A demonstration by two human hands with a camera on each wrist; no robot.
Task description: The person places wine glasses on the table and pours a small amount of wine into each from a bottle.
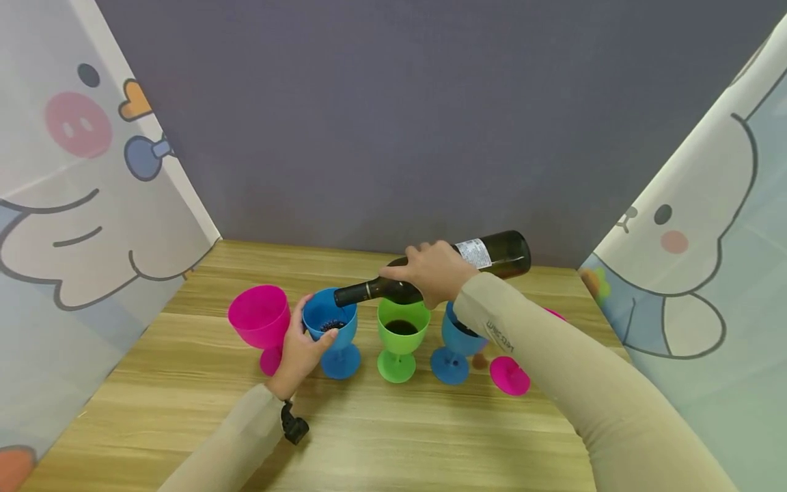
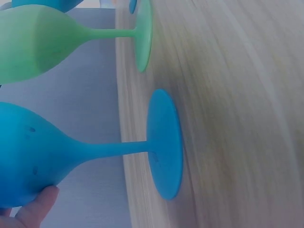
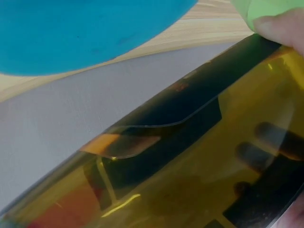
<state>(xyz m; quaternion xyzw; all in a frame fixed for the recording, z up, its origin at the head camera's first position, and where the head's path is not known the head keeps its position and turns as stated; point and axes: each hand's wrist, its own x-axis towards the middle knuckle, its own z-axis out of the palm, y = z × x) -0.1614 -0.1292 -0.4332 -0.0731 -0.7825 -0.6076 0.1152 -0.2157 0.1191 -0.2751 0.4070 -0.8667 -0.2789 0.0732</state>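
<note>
My left hand (image 1: 301, 355) holds the bowl of a blue goblet (image 1: 341, 361), which stands upright. In the left wrist view a fingertip presses on the bowl of that blue goblet (image 2: 38, 152). With my right hand (image 1: 439, 270) I grip a dark glass wine bottle (image 1: 509, 254) around its body, tipped so that its mouth is over the held goblet. Dark liquid with bubbles lies inside that goblet. The bottle (image 3: 161, 156) fills much of the right wrist view, its brownish-yellow glass see-through. A green goblet (image 1: 396, 367) with dark liquid stands below the bottle's shoulder.
A pink goblet (image 1: 259, 321) stands left of my left hand. To the right are a second blue goblet (image 1: 450, 367) with dark liquid and another pink goblet (image 1: 509, 376), mostly hidden by my right sleeve. A grey wall (image 1: 393, 123) rises behind the wooden table (image 1: 381, 437).
</note>
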